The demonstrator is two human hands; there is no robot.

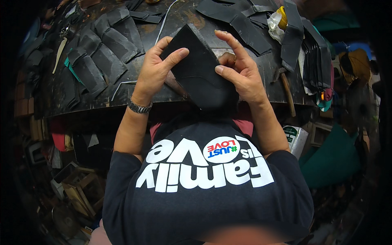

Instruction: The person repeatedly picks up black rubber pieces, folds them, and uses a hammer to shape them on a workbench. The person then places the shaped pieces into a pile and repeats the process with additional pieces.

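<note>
A dark, flat leather-like piece (198, 67) with a faint curved line across it is held up over the table's near edge, its lower end close to my shirt. My left hand (157, 67) grips its left edge, thumb on the upper face and fingers behind. On the opposite edge, my right hand (245, 73) holds it with the thumb at the rim and other fingers bent. The right index finger is raised off the piece. What lies behind the piece is mostly hidden.
Overlapping black cut pieces (104, 51) cover the table's left side. More lie at the back right (241, 24), beside a stack of black strips (316, 61). A hammer (286, 90) rests near the right edge. A white cord (166, 18) runs across the dark table (134, 92).
</note>
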